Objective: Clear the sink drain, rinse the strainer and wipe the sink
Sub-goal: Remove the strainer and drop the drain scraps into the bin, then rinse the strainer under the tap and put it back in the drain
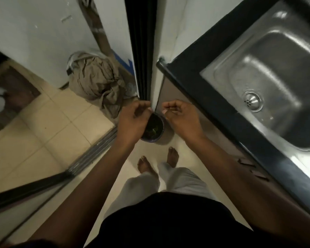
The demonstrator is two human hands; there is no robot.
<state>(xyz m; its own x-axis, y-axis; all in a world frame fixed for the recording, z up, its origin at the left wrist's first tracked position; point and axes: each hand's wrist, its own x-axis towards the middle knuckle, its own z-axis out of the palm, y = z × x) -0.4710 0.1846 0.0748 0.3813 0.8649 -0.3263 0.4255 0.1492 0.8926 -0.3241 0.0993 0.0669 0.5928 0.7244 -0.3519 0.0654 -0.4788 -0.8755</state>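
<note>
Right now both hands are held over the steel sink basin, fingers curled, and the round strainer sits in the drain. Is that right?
Not quite. In the head view the left hand and right hand are held over a small dark bin on the floor, left of the sink, not over the basin. The fingers are curled, and the strainer does sit in the drain.

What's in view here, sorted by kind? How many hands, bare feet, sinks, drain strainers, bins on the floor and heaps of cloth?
Hands: 2, the left hand and the right hand
Bare feet: 2
Steel sink: 1
Drain strainer: 1
Small dark bin on the floor: 1
Crumpled brown cloth: 1
Total: 8
</note>
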